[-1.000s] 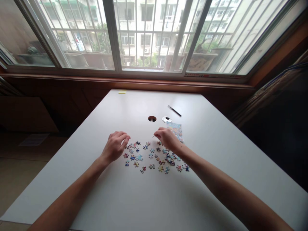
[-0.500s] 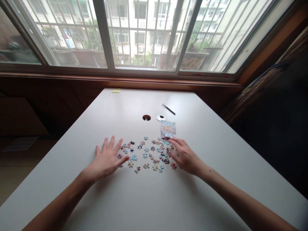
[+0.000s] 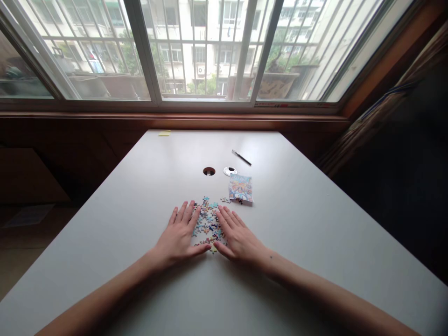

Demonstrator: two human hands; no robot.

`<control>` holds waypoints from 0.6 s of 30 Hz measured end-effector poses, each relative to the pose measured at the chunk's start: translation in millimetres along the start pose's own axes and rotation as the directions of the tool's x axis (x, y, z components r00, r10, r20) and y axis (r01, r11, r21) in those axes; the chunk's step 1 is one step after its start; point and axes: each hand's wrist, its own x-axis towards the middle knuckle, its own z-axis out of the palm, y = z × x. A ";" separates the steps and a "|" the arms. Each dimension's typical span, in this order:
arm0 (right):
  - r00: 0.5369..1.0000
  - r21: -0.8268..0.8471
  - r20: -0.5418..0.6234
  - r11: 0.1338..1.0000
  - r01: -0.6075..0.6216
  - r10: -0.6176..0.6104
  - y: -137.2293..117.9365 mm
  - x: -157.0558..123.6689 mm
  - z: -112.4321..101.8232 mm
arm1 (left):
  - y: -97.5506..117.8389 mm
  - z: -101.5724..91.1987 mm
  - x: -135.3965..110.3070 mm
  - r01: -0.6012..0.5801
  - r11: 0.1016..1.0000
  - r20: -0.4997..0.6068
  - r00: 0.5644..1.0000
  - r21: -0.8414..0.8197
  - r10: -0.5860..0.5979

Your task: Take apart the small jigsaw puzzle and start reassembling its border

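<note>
Many small coloured jigsaw pieces [image 3: 207,217] lie heaped close together on the white table [image 3: 168,172]. Along their left side rests my left hand [image 3: 178,235], flat with its fingers apart. My right hand [image 3: 240,235] lies flat along the right side, fingers stretched forward. The two thumbs come near each other at the front of the pile, by a yellowish piece. Both hands touch pieces at the edges, and some pieces are partly hidden under the fingers. A printed picture packet [image 3: 241,187] lies just behind my right hand, with a few pieces at its front edge.
Beyond the packet are a dark pen [image 3: 241,157], a round silver cover [image 3: 230,171] and a cable hole [image 3: 209,171] in the tabletop. A yellow sticky note [image 3: 164,133] is at the far left edge. A barred window [image 3: 203,51] stands behind the table.
Both hands have moved inward, my right hand leftward from beside the packet. The spread jigsaw pieces are now gathered into a tighter pile between them. The view has shifted slightly.
</note>
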 end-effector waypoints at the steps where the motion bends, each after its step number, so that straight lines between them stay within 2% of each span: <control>1: 0.999 0.006 -0.038 1.000 -0.022 0.022 2.9 0.8 -0.3 | 0.0 -0.6 -0.4 -0.004 1.000 -0.009 1.000 0.001 0.004; 3: 0.982 0.009 -0.130 0.991 -0.136 0.136 13.3 0.7 -0.6 | -0.3 -1.1 -1.3 -0.001 1.000 -0.027 1.000 -0.001 0.001; 5: 0.945 0.008 -0.192 0.963 -0.269 0.266 25.9 0.3 0.0 | -0.2 -1.0 -1.5 0.005 1.000 -0.039 0.999 -0.011 -0.005; 8: 0.919 -0.003 -0.175 0.933 -0.360 0.354 37.6 4.0 2.6 | 0.4 -0.8 -0.5 0.007 1.000 -0.041 0.999 -0.027 -0.009; 11: 0.928 -0.014 -0.102 0.932 -0.361 0.358 32.3 14.1 5.1 | 0.3 -1.3 -0.4 0.010 0.999 -0.036 0.999 -0.033 -0.011; 14: 0.956 -0.001 -0.051 0.957 -0.289 0.289 14.6 27.6 7.4 | -0.7 -1.5 -1.5 -0.003 0.999 -0.037 0.999 -0.041 0.001; 18: 0.979 0.052 -0.058 0.980 -0.191 0.194 -12.5 47.9 14.5 | -1.6 -0.5 -1.6 -0.017 0.999 -0.030 0.999 -0.045 0.016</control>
